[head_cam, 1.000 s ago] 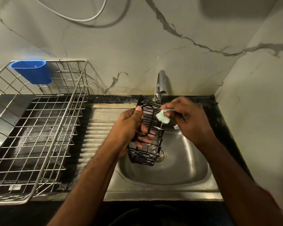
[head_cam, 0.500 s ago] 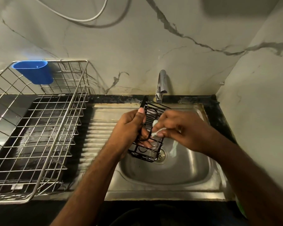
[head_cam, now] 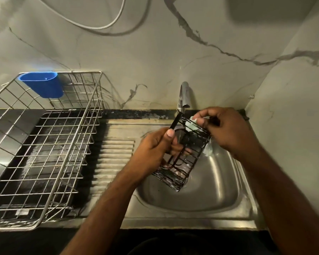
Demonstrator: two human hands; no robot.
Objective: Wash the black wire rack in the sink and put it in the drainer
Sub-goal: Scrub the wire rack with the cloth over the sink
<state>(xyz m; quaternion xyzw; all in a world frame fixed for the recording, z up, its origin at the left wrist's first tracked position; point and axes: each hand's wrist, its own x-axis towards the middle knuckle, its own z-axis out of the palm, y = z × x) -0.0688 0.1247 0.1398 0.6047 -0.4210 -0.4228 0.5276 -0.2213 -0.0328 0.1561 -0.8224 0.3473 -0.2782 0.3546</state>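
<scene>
Still washing: rack (head_cam: pixel 182 155) held over sink (head_cam: pixel 201 199) in left hand (head_cam: pixel 155 153), right hand (head_cam: pixel 226 129) pinching sponge (head_cam: pixel 191 126) on its top; rinse and drainer (head_cam: pixel 44 144) left.

I am seeing the black wire rack (head_cam: pixel 187 159) hanging tilted over the steel sink (head_cam: pixel 219 183), its upper end leaning toward the tap and its lower end dangling above the drain. It is a narrow box of thin dark wires with a curved loop inside, and white suds are clinging to its lower wires. The drainer (head_cam: pixel 44 150) is sitting well apart on the left, a shiny wire basket over a dark tray, with a blue cup hooked on its back edge.
</scene>
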